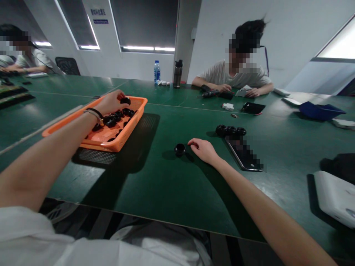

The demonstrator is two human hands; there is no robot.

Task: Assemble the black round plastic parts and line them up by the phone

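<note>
1. White shirt cloth [91,251] fills the bottom edge, closest to the lens. Both bare forearms reach out from it over the green desk [155,184].
2. On the left hand [112,102] the grip is closed. Its fingertips pinch a small black round part [125,100] just above the far end of the orange basket [116,146]. A dark wristband [94,112] sits on that wrist.
3. Inside the basket, a heap of black parts [116,117] lies in the far half, under the hand.
4. The right hand [203,149] lies palm down on the desk, its grip loose and empty, with the fingers slightly curled. A lone black part [179,149] stands on the desk just beside its fingertips, on the basket side.
5. Beyond that hand, a row of black parts [231,130] sits edge to edge, with a phone [244,155] lying flat just beside it.
6. Across the desk, a co-worker in a pale shirt [235,75] rests both hands among small items. A water bottle [156,72] and a dark flask [178,74] stand near each other at the far edge.
</note>
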